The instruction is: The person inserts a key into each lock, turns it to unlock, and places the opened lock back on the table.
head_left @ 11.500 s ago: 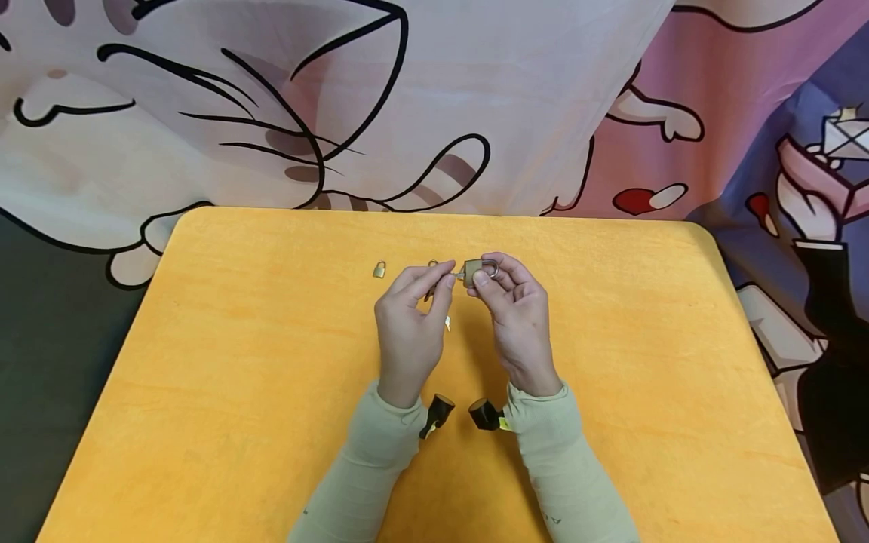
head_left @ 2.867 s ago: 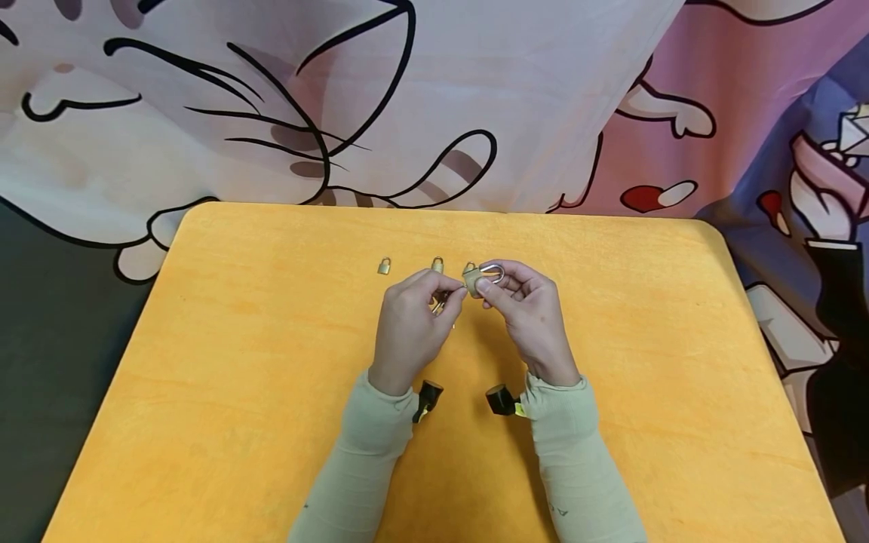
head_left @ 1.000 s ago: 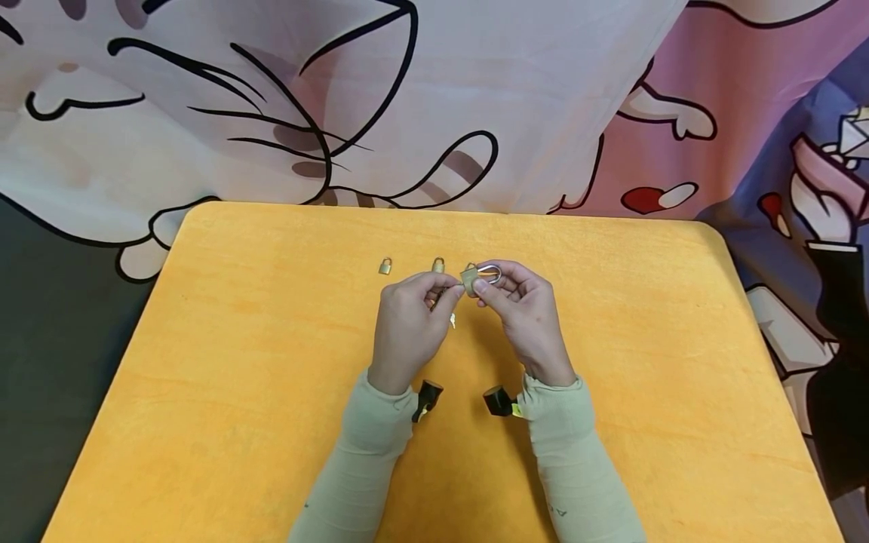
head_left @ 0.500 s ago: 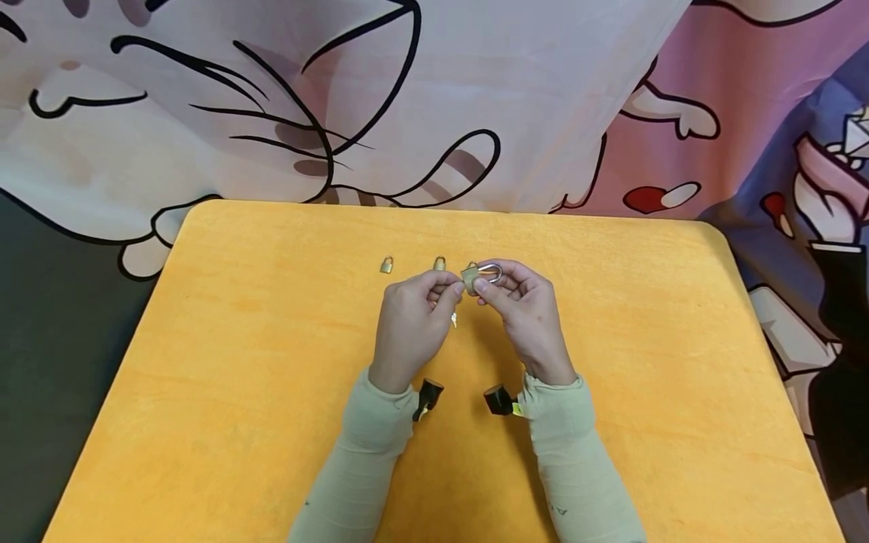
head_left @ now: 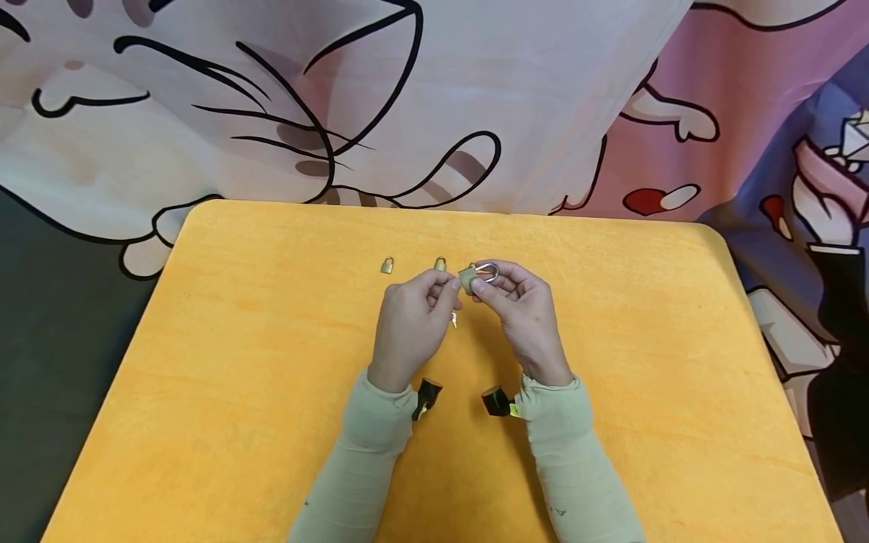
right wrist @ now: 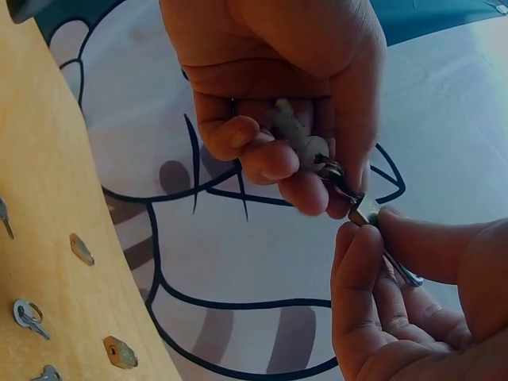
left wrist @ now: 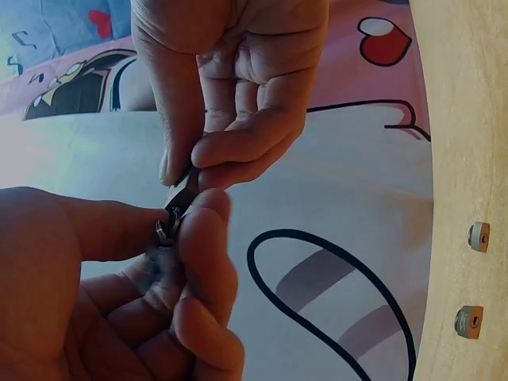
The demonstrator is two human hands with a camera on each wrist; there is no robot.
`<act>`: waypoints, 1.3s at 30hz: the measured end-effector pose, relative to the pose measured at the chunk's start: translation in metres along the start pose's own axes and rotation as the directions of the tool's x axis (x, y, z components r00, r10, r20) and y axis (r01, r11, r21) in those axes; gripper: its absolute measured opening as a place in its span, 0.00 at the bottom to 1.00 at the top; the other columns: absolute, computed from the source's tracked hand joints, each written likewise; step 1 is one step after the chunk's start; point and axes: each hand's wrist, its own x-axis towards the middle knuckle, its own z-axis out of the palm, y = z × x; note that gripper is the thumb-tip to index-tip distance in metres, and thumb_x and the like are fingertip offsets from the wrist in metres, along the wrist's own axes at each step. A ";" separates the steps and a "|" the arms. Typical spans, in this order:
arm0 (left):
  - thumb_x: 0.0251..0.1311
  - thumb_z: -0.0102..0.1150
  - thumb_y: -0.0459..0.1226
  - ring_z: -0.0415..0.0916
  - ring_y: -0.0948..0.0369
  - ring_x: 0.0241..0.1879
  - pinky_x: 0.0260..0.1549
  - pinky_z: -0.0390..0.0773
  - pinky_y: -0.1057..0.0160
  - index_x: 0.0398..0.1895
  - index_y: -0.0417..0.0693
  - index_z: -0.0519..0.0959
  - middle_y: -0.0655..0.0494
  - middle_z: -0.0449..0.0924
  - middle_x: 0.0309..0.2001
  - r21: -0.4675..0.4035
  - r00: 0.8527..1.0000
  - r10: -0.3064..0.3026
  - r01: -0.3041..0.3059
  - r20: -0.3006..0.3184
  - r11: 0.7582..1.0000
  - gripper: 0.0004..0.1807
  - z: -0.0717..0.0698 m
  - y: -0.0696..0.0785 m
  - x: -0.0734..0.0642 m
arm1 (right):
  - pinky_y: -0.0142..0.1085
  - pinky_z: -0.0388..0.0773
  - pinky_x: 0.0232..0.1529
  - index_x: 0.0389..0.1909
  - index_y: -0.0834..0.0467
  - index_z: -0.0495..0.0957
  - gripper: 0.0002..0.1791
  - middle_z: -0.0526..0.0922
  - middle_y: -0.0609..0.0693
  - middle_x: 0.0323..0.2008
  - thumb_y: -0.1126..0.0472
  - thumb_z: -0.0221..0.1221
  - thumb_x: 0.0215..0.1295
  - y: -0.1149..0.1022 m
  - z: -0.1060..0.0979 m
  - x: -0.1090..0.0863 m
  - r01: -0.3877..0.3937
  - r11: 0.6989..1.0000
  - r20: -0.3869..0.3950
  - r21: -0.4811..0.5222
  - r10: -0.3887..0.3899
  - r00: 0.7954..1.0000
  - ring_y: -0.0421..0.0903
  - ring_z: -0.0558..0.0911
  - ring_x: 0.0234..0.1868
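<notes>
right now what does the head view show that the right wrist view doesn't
Only the head view shows the whole orange table, both beige sleeves and the black wrist cameras. Only the right wrist view shows the keys bunched in the left hand, plus loose keys on the table. Both show the right hand pinching the brass padlock, the left hand's key at it, and small padlocks lying on the table.

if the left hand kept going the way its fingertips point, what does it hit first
Most likely the padlock pinched in the right hand: the left hand holds a key aimed at it, almost touching. Depth is unclear, but nothing else shows between them.
</notes>
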 end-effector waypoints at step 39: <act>0.68 0.62 0.44 0.80 0.55 0.33 0.35 0.80 0.53 0.47 0.40 0.84 0.51 0.85 0.36 0.528 0.938 -0.328 0.222 0.115 0.820 0.16 -0.082 -0.088 -0.036 | 0.53 0.81 0.50 0.56 0.61 0.78 0.20 0.87 0.53 0.36 0.64 0.67 0.65 0.025 0.076 0.064 -0.037 0.915 0.216 -0.402 0.134 0.967 0.59 0.86 0.42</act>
